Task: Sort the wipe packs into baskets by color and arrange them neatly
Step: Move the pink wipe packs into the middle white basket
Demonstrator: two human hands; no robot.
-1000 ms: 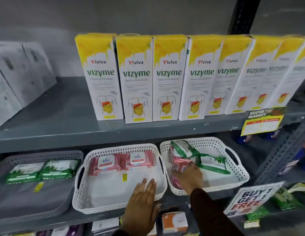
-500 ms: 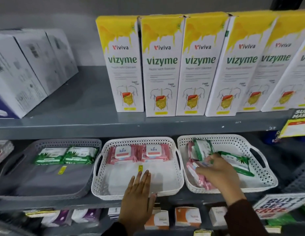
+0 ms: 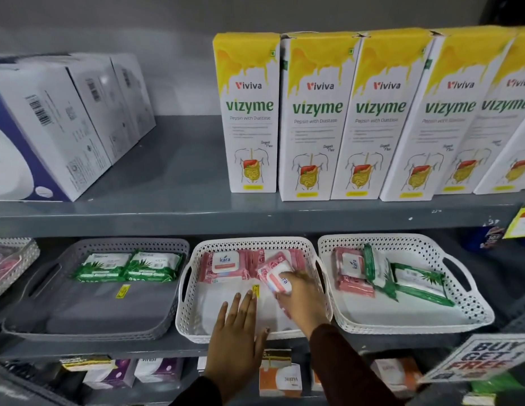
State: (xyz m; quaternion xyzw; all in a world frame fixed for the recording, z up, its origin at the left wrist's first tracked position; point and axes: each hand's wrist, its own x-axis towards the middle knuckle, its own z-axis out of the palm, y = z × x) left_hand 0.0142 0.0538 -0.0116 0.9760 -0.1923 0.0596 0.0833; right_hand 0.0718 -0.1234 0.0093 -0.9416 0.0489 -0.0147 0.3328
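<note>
Three baskets stand in a row on the lower shelf. The grey basket (image 3: 35, 288) at left holds two green wipe packs (image 3: 129, 266). In the middle white basket (image 3: 185, 312), pink packs (image 3: 223, 266) lie along the back. My right hand (image 3: 302, 297) is shut on a pink wipe pack (image 3: 274, 275), tilted over that basket's right side. My left hand (image 3: 236, 326) lies flat and open on the basket's front rim and floor. The right white basket (image 3: 466, 294) holds pink packs (image 3: 352, 272) and green packs (image 3: 416, 285) mixed together.
Tall yellow-and-white Vizyme cartons (image 3: 314, 121) and white boxes (image 3: 59, 127) fill the upper shelf close above the baskets. Another perforated basket (image 3: 12, 265) sits at far left. A "Buy 1 Get 1 Free" sign (image 3: 481, 361) hangs at lower right; small boxes (image 3: 280, 376) stand on the shelf below.
My right hand has lifted a pink pack out of the right basket and carried it left over the middle basket. The left hand stays on the middle basket. The view has shifted left.
</note>
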